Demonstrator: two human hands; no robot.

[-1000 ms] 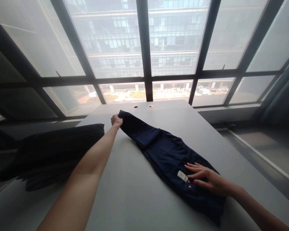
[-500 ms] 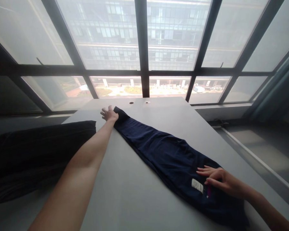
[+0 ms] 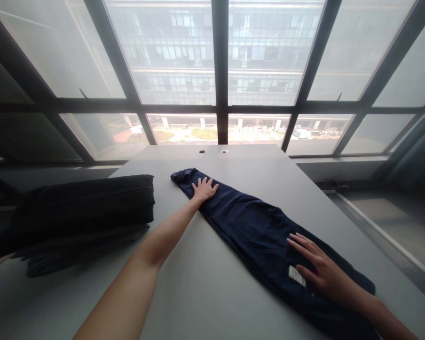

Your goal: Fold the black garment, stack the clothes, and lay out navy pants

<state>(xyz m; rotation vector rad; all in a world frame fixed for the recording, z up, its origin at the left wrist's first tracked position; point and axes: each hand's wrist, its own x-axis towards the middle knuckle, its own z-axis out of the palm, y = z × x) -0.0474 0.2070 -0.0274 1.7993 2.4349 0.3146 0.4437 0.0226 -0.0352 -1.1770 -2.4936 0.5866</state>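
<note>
A dark navy pair of trousers (image 3: 248, 217), folded lengthwise, lies slantwise across the white table. Its narrow far end is bunched at the upper left, and its wide near end reaches the lower right. My left hand (image 3: 204, 190) rests on the leg just short of the far end, fingers spread. Over the wider part lies my right hand (image 3: 318, 269), palm down with fingers stretched out. A white label (image 3: 296, 276) shows beside its thumb, partly covered.
On the left of the table (image 3: 184, 274) sits a stack of folded black clothes (image 3: 88, 203). Two round holes (image 3: 202, 151) pierce the far edge. Large framed windows stand behind, and a curtain (image 3: 416, 141) hangs at the right.
My left hand has moved from the far hem inward onto the leg and lies flatter. The hem now looks bunched. My right hand lies flatter over the wide part. The view has shifted slightly.
</note>
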